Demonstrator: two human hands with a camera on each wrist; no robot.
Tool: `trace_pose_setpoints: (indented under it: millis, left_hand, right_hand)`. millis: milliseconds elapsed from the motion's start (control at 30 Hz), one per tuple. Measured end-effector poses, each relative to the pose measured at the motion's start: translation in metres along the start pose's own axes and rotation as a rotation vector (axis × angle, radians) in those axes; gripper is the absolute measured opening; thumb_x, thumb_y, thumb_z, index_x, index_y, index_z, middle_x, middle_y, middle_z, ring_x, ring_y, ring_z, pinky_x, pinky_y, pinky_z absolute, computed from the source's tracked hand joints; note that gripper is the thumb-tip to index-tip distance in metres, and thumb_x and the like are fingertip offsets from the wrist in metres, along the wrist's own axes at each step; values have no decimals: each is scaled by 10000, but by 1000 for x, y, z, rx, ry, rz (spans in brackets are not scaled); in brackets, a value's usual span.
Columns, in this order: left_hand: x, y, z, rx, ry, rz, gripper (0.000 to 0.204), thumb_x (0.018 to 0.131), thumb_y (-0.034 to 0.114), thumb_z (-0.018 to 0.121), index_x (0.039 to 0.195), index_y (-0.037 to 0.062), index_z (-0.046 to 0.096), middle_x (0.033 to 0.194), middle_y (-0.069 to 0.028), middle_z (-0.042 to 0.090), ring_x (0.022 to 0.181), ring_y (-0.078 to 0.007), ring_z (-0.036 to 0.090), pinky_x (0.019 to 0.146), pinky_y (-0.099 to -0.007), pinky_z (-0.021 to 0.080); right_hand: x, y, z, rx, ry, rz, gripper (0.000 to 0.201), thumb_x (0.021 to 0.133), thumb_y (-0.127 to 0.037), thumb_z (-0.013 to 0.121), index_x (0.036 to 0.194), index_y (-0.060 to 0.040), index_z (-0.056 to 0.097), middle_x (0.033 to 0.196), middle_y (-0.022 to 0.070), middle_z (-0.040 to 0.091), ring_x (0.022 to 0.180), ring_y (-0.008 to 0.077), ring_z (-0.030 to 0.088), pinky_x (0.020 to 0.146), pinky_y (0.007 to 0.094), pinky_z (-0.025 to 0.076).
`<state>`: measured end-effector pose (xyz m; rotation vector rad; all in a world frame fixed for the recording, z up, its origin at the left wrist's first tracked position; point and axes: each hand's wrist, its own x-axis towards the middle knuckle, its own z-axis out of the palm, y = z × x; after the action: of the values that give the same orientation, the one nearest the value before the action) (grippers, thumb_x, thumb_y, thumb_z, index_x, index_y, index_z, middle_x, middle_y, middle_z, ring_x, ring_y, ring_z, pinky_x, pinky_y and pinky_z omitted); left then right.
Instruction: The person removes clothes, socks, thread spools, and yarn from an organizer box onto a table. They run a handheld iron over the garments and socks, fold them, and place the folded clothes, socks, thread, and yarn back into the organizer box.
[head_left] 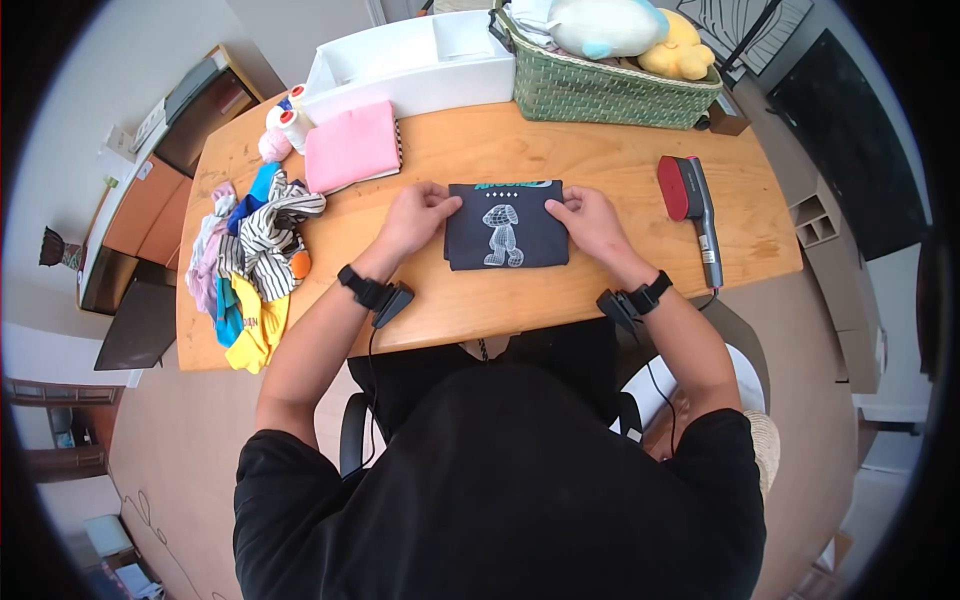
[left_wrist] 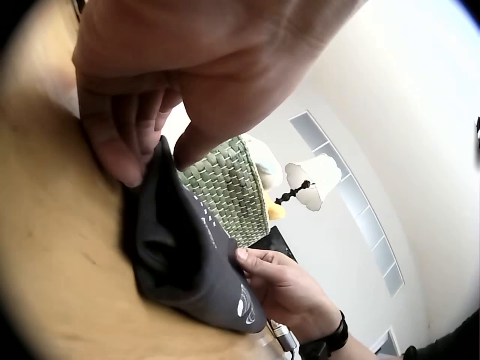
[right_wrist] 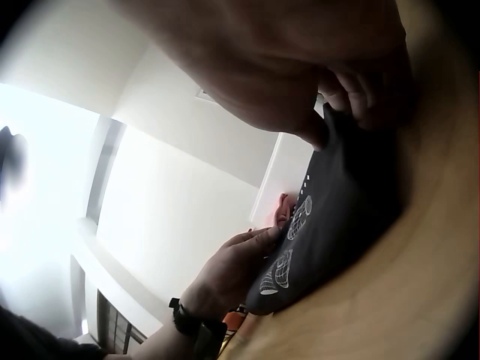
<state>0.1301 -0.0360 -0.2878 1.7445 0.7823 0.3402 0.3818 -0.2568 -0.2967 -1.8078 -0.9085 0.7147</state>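
A dark T-shirt lies folded into a neat rectangle at the table's middle, its white wireframe dog print and a strip of green lettering facing up. My left hand pinches its upper left corner, thumb on top. At the upper right corner, my right hand pinches the cloth the same way. In the left wrist view, the folded layers of the T-shirt gape a little at the side, below the thumb and fingers. The right wrist view shows the T-shirt's edge raised at the pinched corner.
Crumpled clothes are heaped at the left, below a folded pink cloth and thread spools. A white organizer and a green woven basket of plush toys stand along the back. A corded handheld steamer lies at right.
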Motion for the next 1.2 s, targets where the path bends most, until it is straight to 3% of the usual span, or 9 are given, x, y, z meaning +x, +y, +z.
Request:
trace_pose_setpoints:
  millis: [400,600,700,767,800,867,900,1000,1200]
  left_hand:
    - [-62,0,8,200,45,85,229,1055,157,881,1140,-47,823,954,-59,824,842,-112,752,764,-280,627]
    - [-52,-14,11,-96,-12,-81,133,1092,89,822,1084,-35,775,921,-45,815,815,-107,741,722,-286,607]
    - [-54,-9,10,-25,-19,-85,190,1057,90,856,1115,-51,742,893,-34,805,757,-122,737,719,-293,613]
    - [-58,11,10,413,118,157,432,987,129,928,1289,-78,698,1134,-141,815,959,-255,800,888,-378,653]
    - [-57,18,12,413,119,159,432,987,129,928,1289,-78,698,1134,-141,815,959,-255,800,888,-378,653]
    - [-56,27,20,829,240,742,881,976,411,932,1586,-92,544,1586,-290,632,1441,-435,659,1202,-559,542]
    - [-55,30,28,830,241,741,881,976,411,932,1586,-92,544,1586,-290,632,1441,-435,659,1202,-559,542]
    - [-40,21,49,1088,-78,554,1362,945,912,656,1801,-74,267,1885,-313,250,1775,-467,197,1393,-679,230]
    - [-32,-6,45,1115,-84,580,1420,936,966,606,1791,-109,247,1877,-341,240,1770,-473,210,1397,-667,234]
  right_hand:
    - [-54,1,-2,-155,100,25,278,1035,-158,873,1192,64,818,983,82,832,829,121,746,809,291,628]
    - [-47,8,-1,-184,114,-17,185,1040,-113,855,1092,54,796,925,68,811,802,108,738,764,299,618]
    - [-49,-4,-4,-249,68,40,199,1039,-89,845,1149,54,761,934,81,803,781,131,738,734,311,611]
    - [-54,-29,-2,-440,157,-69,476,1020,-200,866,1409,29,713,1233,223,804,1071,345,795,959,429,637]
    - [-53,-32,3,-440,158,-70,476,1020,-200,866,1409,29,713,1233,223,804,1071,345,795,959,429,637]
    - [-51,-36,15,-696,211,-547,766,1040,-347,848,1638,21,542,1616,289,611,1460,440,628,1202,510,527]
    - [-49,-35,23,-695,210,-548,766,1040,-347,848,1638,21,542,1616,289,611,1460,440,628,1202,510,527]
    - [-39,-16,41,-912,23,-635,963,1055,-542,784,1745,23,421,1818,288,385,1691,472,365,1347,611,346]
    - [-33,-12,31,-1021,-195,-442,1151,1054,-754,660,1833,-10,252,1909,249,220,1775,422,202,1404,680,187]
